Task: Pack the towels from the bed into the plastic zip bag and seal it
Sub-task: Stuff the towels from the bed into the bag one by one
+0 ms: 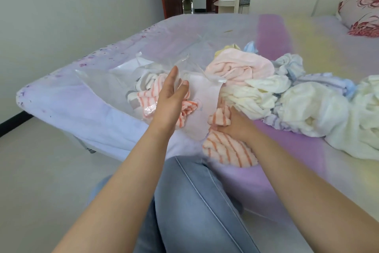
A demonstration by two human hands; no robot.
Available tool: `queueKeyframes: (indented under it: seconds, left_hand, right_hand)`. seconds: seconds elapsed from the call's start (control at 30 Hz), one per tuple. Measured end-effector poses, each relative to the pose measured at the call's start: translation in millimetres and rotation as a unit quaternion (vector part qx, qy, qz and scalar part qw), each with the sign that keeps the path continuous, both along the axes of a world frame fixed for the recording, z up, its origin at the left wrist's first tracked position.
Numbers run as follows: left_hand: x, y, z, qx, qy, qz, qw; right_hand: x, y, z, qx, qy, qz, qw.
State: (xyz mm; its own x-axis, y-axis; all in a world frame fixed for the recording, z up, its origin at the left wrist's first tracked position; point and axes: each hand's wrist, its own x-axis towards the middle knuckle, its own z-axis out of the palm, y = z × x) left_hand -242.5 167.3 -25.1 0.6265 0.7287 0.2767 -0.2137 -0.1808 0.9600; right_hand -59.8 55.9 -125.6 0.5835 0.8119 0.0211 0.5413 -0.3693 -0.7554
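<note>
A clear plastic zip bag [106, 86] lies open on the bed, with an orange-striped towel and a grey-striped one inside it. My left hand [171, 97] holds up the bag's near edge, fingers stretched flat. My right hand [235, 125] grips an orange-striped towel [227, 150] at the bag's mouth; part of the towel lies on the sheet by my knee. A heap of towels spreads to the right: a pink one [238, 66], pale yellow ones [252, 97], white ones [311, 107] and blue-striped ones [291, 66].
The bed [266, 170] has a lilac and yellow sheet; its left edge drops to a pale floor [41, 160]. A flowered pillow [361, 14] lies at the far right. My knee in blue jeans [188, 201] rests against the bed. An open doorway stands beyond.
</note>
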Motion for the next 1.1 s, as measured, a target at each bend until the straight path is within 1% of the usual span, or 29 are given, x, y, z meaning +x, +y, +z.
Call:
queueKeyframes:
  seconds: [0.1,0.13,0.2,0.23,0.3,0.37,0.4,0.43,0.47,0.5,0.53,0.57,0.6,0.63,0.67,0.7,0.73,0.8,0.83,0.87,0.9,0.97,1.0,1.03,1.1]
  left_hand:
    - [1,-7,-2,0.024,0.017,0.002,1.0]
    - [1,-7,-3,0.025,0.019,0.005,1.0]
    - [0,-4,-4,0.024,0.016,0.011,1.0]
    - [-1,-2,-4,0.023,0.013,0.011,1.0]
    - [-5,0,-4,0.018,0.015,0.002,1.0]
    - [-8,-3,-4,0.007,0.015,0.0,1.0]
    - [-10,-4,-5,0.0,0.013,0.003,1.0]
    - [-11,-5,-6,-0.008,0.012,0.009,1.0]
    - [-12,-6,-6,-0.015,0.011,0.014,1.0]
    - [-13,-6,-6,-0.017,0.011,0.018,1.0]
    - [-14,-7,-5,-0.013,0.012,0.021,1.0]
    - [-14,-8,-3,-0.005,0.016,0.023,1.0]
    - [-15,-8,-2,0.003,0.02,0.026,0.999]
    - [-16,-9,-1,0.013,0.025,0.028,0.999]
    - [-16,-9,-1,0.023,0.03,0.03,0.999]
    - [-17,-8,-2,0.031,0.035,0.031,0.998]
    - [-18,-7,-2,0.037,0.04,0.031,0.998]
    - [-20,-5,-5,0.054,0.055,0.03,0.997]
    - [-20,-4,-7,0.062,0.061,0.031,0.996]
    - [-20,-4,-8,0.068,0.067,0.034,0.995]
    - [-19,-4,-10,0.076,0.071,0.037,0.994]
    - [-18,-5,-13,0.087,0.068,0.029,0.993]
    - [-18,-5,-15,0.088,0.064,0.021,0.994]
    - [-18,-5,-16,0.088,0.059,0.015,0.994]
    - [-18,-4,-19,0.081,0.042,0.011,0.996]
  right_hand:
    - [-7,-2,-3,-0.057,-0.051,0.019,0.997]
    - [-9,-4,1,-0.073,-0.05,0.013,0.996]
    - [-5,-15,18,-0.06,0.007,0.01,0.998]
    - [-2,-24,31,-0.047,0.048,0.028,0.997]
    - [-1,-38,66,-0.037,0.111,0.11,0.987]
    - [-7,-34,94,-0.008,0.142,0.182,0.973]
    - [-12,-23,100,0.021,0.147,0.202,0.968]
    - [-20,-6,101,0.055,0.14,0.201,0.968]
    - [-27,15,95,0.084,0.116,0.173,0.975]
    - [-34,37,84,0.098,0.069,0.129,0.984]
    - [-42,57,73,0.088,-0.002,0.086,0.992]
    - [-50,71,61,0.044,-0.083,0.064,0.994]
    - [-56,81,47,-0.016,-0.133,0.079,0.988]
    - [-58,86,35,-0.07,-0.143,0.109,0.981]
    - [-59,85,27,-0.095,-0.138,0.131,0.977]
    - [-57,81,24,-0.088,-0.136,0.134,0.978]
    - [-55,74,23,-0.058,-0.145,0.125,0.98]
    - [-52,56,22,0.004,-0.192,0.071,0.979]
    - [-50,46,22,0.017,-0.206,0.044,0.977]
    - [-49,36,23,0.016,-0.19,0.032,0.981]
    - [-49,29,25,-0.001,-0.142,0.045,0.989]
    - [-53,26,28,-0.063,-0.029,0.124,0.99]
    - [-55,29,26,-0.08,0.0,0.158,0.984]
    - [-57,37,23,-0.09,0.006,0.172,0.981]
    - [-60,62,20,-0.108,-0.036,0.151,0.982]
